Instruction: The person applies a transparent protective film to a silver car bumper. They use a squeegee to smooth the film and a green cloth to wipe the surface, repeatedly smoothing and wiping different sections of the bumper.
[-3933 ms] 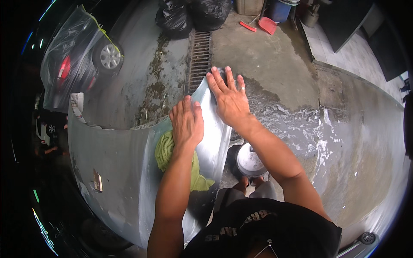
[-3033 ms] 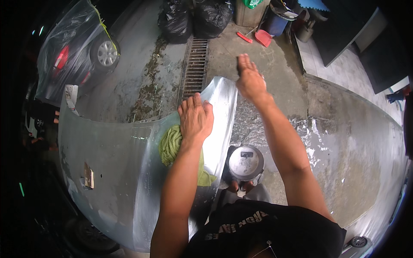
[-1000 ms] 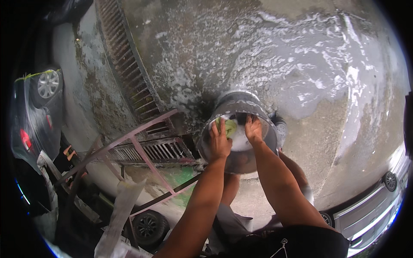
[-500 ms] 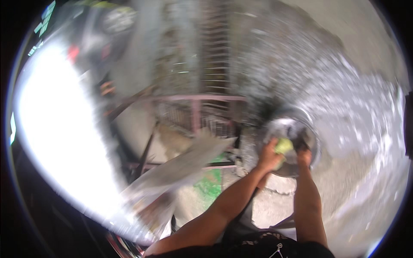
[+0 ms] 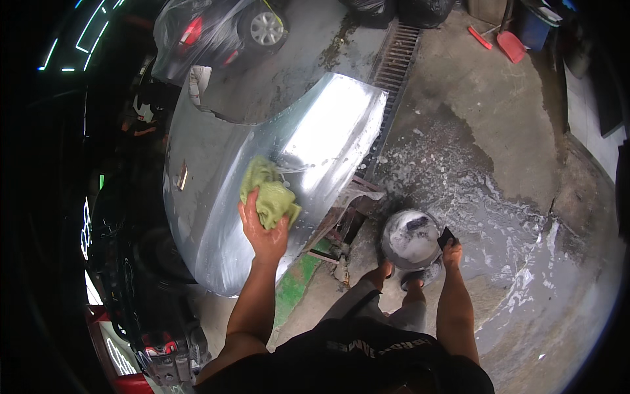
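Observation:
My left hand (image 5: 262, 230) is closed on a wet yellow-green cloth (image 5: 271, 196), which lies against a silver-grey car body panel (image 5: 220, 171). The panel is curved, wet and shiny, with a bright reflection on its right half. Lower right, my right hand (image 5: 452, 253) grips a small black flat sheet (image 5: 445, 237), like sandpaper, by its lower end. Directly left of that hand stands a round metal basin (image 5: 396, 257) on the floor. Whitish foamy water fills it, with a dark patch on the surface.
A stand (image 5: 323, 255) props up the panel. Soapy water (image 5: 505, 236) spreads over the concrete on the right. A floor drain grate (image 5: 399, 56) runs behind. A plastic-draped car (image 5: 216, 33), black bags (image 5: 425, 10) and a red dustpan (image 5: 511, 46) lie farther off; a dark vehicle (image 5: 161, 308) stands left.
Both hands have come out of the basin. My left hand has moved left to the panel with the cloth; my right is beside the basin with the black sheet. The view has turned.

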`<state>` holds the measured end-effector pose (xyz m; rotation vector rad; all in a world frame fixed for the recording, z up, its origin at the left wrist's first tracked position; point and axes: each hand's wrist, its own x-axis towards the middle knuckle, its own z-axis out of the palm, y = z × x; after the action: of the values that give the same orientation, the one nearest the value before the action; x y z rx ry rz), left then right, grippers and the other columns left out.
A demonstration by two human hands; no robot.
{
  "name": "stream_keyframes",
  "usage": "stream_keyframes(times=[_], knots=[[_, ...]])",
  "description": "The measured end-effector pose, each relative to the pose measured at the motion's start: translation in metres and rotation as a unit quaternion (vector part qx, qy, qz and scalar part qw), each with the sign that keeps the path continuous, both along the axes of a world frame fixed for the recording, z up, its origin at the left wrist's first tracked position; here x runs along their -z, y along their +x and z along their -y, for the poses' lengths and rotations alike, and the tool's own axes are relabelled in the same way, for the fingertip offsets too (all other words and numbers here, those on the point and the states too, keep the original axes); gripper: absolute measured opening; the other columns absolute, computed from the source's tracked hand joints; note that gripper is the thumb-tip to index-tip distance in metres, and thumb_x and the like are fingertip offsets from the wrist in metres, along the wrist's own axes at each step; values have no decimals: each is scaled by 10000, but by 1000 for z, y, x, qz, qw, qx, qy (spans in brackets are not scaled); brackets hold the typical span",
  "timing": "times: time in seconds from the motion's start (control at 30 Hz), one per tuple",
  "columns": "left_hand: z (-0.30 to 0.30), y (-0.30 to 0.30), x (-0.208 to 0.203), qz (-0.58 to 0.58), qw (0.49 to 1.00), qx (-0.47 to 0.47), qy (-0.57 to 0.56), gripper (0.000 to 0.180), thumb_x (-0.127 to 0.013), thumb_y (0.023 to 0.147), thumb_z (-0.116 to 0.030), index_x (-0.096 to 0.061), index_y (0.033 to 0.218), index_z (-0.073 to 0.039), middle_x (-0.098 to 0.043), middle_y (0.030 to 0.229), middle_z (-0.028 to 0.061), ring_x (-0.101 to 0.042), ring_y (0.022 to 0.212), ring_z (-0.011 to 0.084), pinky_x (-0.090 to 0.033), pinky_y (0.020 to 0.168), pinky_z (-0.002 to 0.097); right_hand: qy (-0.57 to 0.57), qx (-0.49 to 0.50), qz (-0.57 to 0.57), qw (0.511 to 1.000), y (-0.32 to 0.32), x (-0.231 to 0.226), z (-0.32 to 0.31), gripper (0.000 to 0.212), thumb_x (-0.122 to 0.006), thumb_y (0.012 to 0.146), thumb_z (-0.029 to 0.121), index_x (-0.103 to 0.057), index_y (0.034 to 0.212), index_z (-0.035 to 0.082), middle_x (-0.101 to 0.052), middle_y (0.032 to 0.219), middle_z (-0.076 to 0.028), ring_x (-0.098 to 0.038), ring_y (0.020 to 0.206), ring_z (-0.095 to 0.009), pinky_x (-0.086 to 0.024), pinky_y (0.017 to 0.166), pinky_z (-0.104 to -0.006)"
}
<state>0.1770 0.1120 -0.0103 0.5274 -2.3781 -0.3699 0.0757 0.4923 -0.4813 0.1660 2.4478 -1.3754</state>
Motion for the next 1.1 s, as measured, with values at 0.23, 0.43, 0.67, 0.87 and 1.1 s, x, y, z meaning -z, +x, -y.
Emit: stream_keyframes(times=[0.23, 0.43, 0.67, 0.87, 1.1], knots=[[43, -91, 15, 159, 960, 44, -225, 865, -802, 807, -153, -474, 1606, -198, -562, 1412, 258, -414, 1439, 538, -361, 1214, 592, 6, 75, 74, 994, 16, -29, -38, 452, -523, 1077, 330, -652, 1161, -95, -708, 1060, -345, -672, 1020, -526, -524, 884, -524], [19, -264, 4, 180, 900, 184, -352, 626, -783, 777, -46, -683, 1379, -185, -597, 1482, 77, -463, 1451, 353, -338, 1261, 535, 29, 84, 83, 993, 65, 4, -67, 504, -524, 1088, 360, -645, 1210, -114, -714, 1054, -349, -703, 1022, -483, -530, 894, -513], [18, -222, 33, 229, 858, 297, -351, 460, -812, 702, -60, -745, 1149, -148, -660, 1371, 40, -514, 1408, 298, -318, 1264, 507, 64, 109, 145, 981, 102, 17, -90, 447, -537, 1079, 332, -646, 1238, -72, -726, 1033, -318, -710, 966, -479, -540, 841, -507], [43, -71, 22, 203, 899, 239, -305, 414, -840, 655, -119, -719, 1050, -111, -646, 1277, 111, -564, 1220, 386, -445, 1027, 537, 119, 106, 178, 971, 91, -28, -123, 465, -553, 1056, 336, -662, 1280, -57, -706, 1197, -346, -657, 1195, -504, -512, 1008, -526], [63, 46, 11, 132, 963, -2, -235, 435, -804, 829, -238, -650, 1191, -51, -525, 1364, 239, -485, 1255, 445, -439, 1013, 590, 109, 105, 83, 985, 94, -19, -170, 362, -558, 1040, 312, -669, 1058, -32, -699, 990, -349, -653, 985, -564, -502, 842, -566]])
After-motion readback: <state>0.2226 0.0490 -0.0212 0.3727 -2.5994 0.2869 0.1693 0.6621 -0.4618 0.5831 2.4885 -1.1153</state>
